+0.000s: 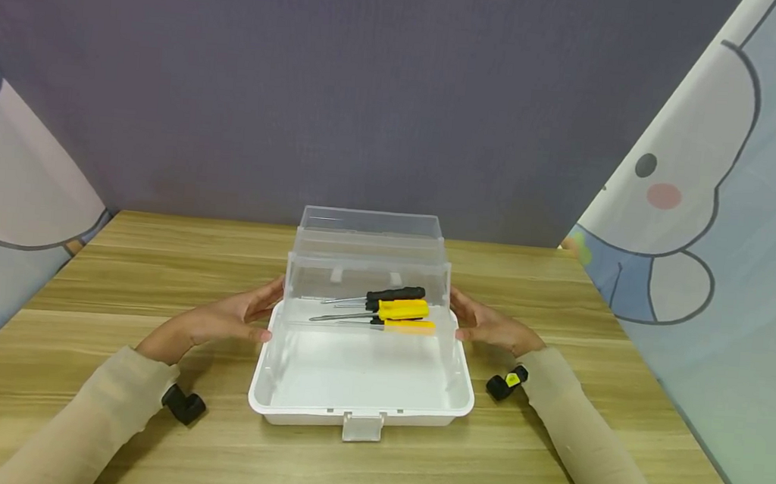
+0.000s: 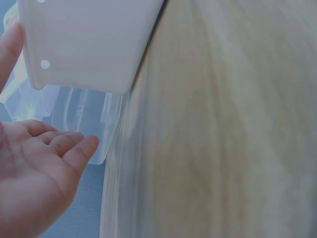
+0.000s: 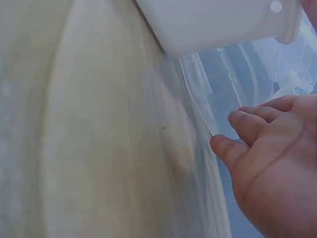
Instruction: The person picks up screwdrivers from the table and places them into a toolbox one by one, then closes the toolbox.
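A white storage box (image 1: 364, 377) with a clear plastic lid (image 1: 369, 244) raised at its back stands on the table. Several screwdrivers with yellow and black handles lie toward its rear, among them a yellow-handled screwdriver (image 1: 405, 309). At the box's left side is my left hand (image 1: 234, 317), its thumb by the rim and its other fingers extended toward the back. My right hand (image 1: 491, 328) mirrors it on the right side, thumb near the rim. In both wrist views the palms (image 2: 34, 173) face the box with loosely stretched fingers (image 3: 247, 126) beside the clear plastic.
The wooden table (image 1: 153, 277) runs back to a dark grey panel (image 1: 386, 97). Cartoon-printed curtains (image 1: 736, 247) hang at both sides. A clear latch (image 1: 363, 428) hangs from the box's front edge. Each wrist wears a small black camera (image 1: 183, 404).
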Demonstrator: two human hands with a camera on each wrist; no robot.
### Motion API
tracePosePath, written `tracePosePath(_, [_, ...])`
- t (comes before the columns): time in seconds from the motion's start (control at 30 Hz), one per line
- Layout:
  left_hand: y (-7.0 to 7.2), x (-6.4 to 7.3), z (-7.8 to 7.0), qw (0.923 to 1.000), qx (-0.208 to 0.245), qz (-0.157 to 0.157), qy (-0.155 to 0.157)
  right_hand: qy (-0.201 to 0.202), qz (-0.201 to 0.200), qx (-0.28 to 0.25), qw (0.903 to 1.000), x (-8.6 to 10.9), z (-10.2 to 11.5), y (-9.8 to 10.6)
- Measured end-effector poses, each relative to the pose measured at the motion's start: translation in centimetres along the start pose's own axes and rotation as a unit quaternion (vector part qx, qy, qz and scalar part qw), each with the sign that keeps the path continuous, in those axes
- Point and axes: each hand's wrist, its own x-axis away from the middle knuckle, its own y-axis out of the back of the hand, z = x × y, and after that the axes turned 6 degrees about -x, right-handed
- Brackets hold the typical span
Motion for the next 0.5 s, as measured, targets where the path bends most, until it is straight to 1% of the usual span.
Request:
tracePosePath(0.17, [0.16,0.0,-0.03,0.9999,-0.004,-0.003,0.011,0.012,0.001,0.004,0.9999,-0.18,0.07,0.14])
tracePosePath(0.5, [0.22,-0.1,-0.09,0.9998,-0.008,-0.003,0.018,0.021,0.002,0.003,0.9998,-0.23,0.03,0.11])
